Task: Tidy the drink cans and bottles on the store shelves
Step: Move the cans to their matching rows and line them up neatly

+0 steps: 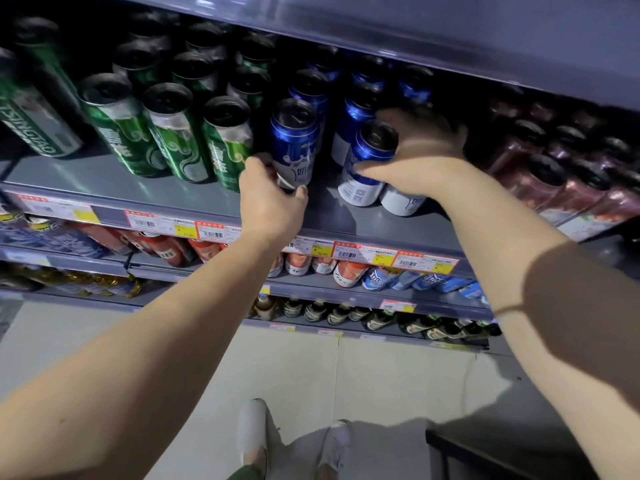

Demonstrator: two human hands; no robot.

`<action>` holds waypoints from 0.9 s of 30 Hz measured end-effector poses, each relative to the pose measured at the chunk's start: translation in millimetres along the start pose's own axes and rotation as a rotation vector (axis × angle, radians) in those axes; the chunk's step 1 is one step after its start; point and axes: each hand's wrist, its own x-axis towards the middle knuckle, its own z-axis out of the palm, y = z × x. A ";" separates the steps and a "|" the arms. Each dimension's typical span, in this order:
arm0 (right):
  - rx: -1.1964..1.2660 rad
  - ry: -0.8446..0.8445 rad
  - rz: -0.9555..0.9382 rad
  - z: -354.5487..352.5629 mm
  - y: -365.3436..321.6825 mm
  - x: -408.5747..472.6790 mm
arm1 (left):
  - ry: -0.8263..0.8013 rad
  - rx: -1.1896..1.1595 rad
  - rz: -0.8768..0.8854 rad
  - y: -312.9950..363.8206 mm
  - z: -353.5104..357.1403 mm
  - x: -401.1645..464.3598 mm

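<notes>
Blue-and-white drink cans stand in rows on a grey shelf (pixel 104 174). My left hand (pixel 270 199) grips the base of the front blue can (pixel 294 140) in the left row. My right hand (pixel 419 150) wraps round another blue can (pixel 370 157) at the front of the row to the right, thumb low on its side and fingers over its top edge. A third white-bottomed can (pixel 401 202) stands right beside it, partly hidden under my right wrist. More blue cans (pixel 308 88) line up behind.
Green cans (pixel 173 133) fill the shelf to the left, dark red cans (pixel 554 181) to the right. An upper shelf (pixel 450 32) overhangs closely. Price tags (pixel 346 252) line the shelf edge. Lower shelves hold cans and bottles (pixel 381 320). My shoes (pixel 252 434) stand on the pale floor.
</notes>
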 end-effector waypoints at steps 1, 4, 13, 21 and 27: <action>-0.017 0.017 0.005 0.9 -1.1 0.6 | -0.007 -0.010 -0.010 -0.3 1.4 1.4; -0.044 0.016 0.083 -1.5 -0.8 3.7 | -0.024 -0.033 -0.019 -1.1 4.0 4.9; 0.159 -0.065 -0.117 -10.1 9.0 -1.5 | -0.099 -0.005 0.033 1.1 13.4 19.6; 0.118 -0.050 -0.107 -1.7 10.0 -1.6 | -0.289 0.015 0.132 -9.5 2.2 33.3; 0.138 0.033 0.005 2.9 8.9 2.3 | -0.304 0.113 0.186 -0.2 18.0 37.3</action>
